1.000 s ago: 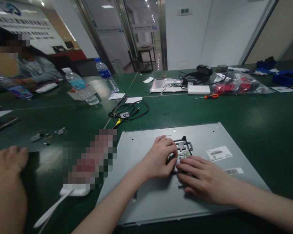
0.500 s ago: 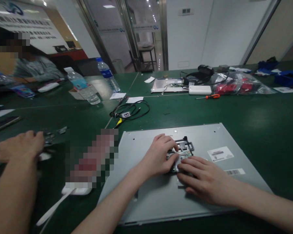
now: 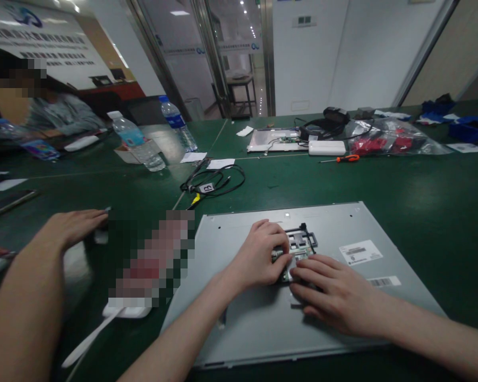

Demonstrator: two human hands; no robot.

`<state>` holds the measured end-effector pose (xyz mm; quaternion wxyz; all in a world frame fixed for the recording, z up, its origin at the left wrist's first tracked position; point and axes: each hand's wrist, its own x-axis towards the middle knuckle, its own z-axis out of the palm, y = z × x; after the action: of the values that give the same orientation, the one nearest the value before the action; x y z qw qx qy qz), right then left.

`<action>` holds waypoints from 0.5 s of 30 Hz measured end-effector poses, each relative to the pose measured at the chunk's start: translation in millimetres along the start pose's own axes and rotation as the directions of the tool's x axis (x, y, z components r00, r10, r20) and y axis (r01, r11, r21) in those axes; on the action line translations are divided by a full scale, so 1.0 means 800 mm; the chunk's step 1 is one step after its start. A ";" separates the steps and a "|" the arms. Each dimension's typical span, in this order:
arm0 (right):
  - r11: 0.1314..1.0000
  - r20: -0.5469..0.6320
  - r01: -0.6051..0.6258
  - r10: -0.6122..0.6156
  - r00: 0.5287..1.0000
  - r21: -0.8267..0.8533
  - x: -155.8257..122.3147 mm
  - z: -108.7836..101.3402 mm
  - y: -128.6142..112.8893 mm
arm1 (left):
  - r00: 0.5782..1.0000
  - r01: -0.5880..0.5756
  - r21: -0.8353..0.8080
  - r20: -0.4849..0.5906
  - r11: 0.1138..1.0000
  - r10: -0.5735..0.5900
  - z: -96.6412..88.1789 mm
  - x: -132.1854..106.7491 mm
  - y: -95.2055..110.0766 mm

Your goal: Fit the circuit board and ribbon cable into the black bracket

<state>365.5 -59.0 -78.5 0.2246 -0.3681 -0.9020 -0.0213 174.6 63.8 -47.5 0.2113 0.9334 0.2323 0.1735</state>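
Note:
A flat grey metal panel [image 3: 247, 323] with white labels lies in front of me, and a small circuit board [image 3: 302, 255] in a dark frame is on its middle. My left hand [image 3: 265, 254] is closed at the board's left side, thumb and fingers pinching its edge around a small metallic part [image 3: 278, 253]. Across the board's right and near side rests my right hand [image 3: 334, 292], fingers stretched out and fingertips close to my left thumb. Both hands cover much of the board. Part of a light grey piece [image 3: 297, 303] shows under my right hand.
Another person's hand [image 3: 77, 225] reaches in from the left. A blurred-out object [image 3: 151, 260] lies left of the panel, with a coiled black cable [image 3: 211, 180] behind it. Farther back are water bottles [image 3: 137, 140], a screwdriver [image 3: 342, 158] and a plastic bag [image 3: 394, 137].
The other person's hand at the left has moved right, fingers now extended. My hands have hardly moved; the small metallic part shows more clearly between my left thumb and fingers.

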 end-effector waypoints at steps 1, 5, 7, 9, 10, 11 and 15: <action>1.000 -0.003 -0.001 0.001 1.000 0.001 0.000 0.000 0.000 | 1.000 0.003 0.001 -0.001 1.000 -0.003 0.000 0.000 0.000; 1.000 -0.019 0.002 -0.002 1.000 -0.009 -0.001 0.000 0.000 | 1.000 0.010 0.006 -0.010 1.000 -0.010 0.001 0.000 0.002; 1.000 -0.024 0.001 -0.001 1.000 -0.010 -0.001 0.000 -0.001 | 1.000 0.015 0.011 -0.011 1.000 -0.015 0.002 -0.001 0.003; 1.000 -0.032 -0.002 0.001 0.999 -0.008 -0.001 0.000 -0.001 | 1.000 0.020 0.016 -0.005 1.000 -0.020 0.003 -0.001 0.003; 1.000 -0.033 -0.003 0.003 0.999 -0.003 -0.002 0.001 -0.001 | 1.000 0.022 0.019 0.000 1.000 -0.022 0.004 -0.001 0.003; 1.000 -0.034 -0.005 0.005 0.999 0.003 -0.002 0.001 -0.001 | 1.000 0.024 0.021 0.004 0.999 -0.024 0.005 -0.001 0.003; 1.000 -0.020 -0.009 0.010 1.000 0.023 -0.003 0.002 0.000 | 1.000 0.026 0.025 0.011 0.999 -0.026 0.006 -0.002 0.003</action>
<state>366.4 -60.6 -80.9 0.2378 -0.3696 -0.8981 -0.0136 175.9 59.8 -50.8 0.2034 0.9339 0.2452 0.1626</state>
